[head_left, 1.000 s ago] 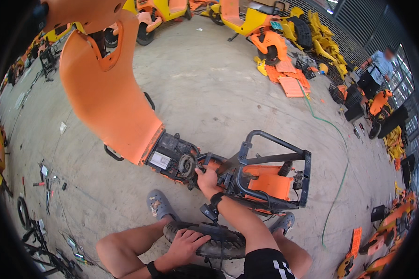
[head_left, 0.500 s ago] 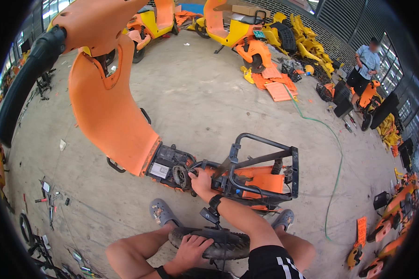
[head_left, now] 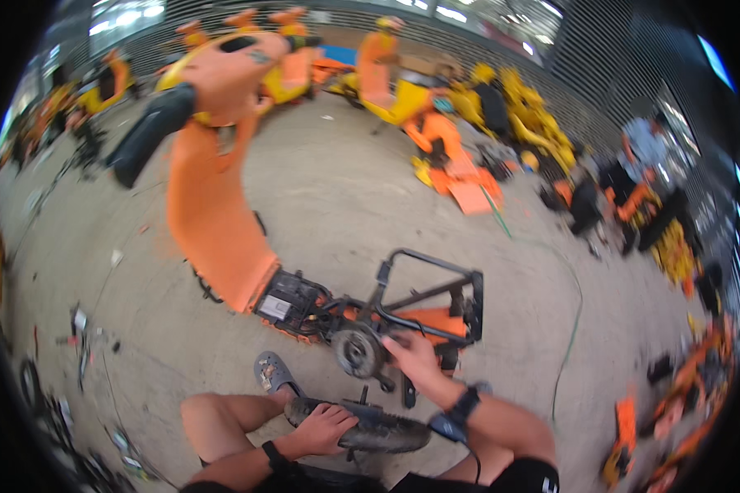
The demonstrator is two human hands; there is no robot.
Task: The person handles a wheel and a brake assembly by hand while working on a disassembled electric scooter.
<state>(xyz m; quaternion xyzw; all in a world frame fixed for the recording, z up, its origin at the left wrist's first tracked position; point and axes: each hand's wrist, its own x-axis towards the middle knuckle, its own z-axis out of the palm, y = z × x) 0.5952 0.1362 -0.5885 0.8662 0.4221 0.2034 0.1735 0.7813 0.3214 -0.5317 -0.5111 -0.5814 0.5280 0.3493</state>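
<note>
My left hand (head_left: 327, 427) lies curled over the top of a black tire (head_left: 386, 434), which rests between my legs. With my right hand (head_left: 413, 355) I pinch the edge of a round dark-grey brake plate (head_left: 357, 352), just in front of the scooter's frame. My fingertips are smeared by motion and partly behind the plate. The stripped orange scooter (head_left: 218, 222) stands across from me, its black tube frame (head_left: 432, 300) bare at the rear and a black handlebar grip (head_left: 152, 135) at the upper left.
Tools (head_left: 80, 337) lie on the floor at left. A green hose (head_left: 574, 329) runs along the right. Yellow and orange panels (head_left: 518, 115) are piled at the back, near a person in a light-blue shirt (head_left: 643, 148). More orange scooter parts (head_left: 691, 386) lie at right.
My right hand has drawn the brake plate away from the scooter, toward me and to the right. My left hand stays on the tire. The head view has tilted up.
</note>
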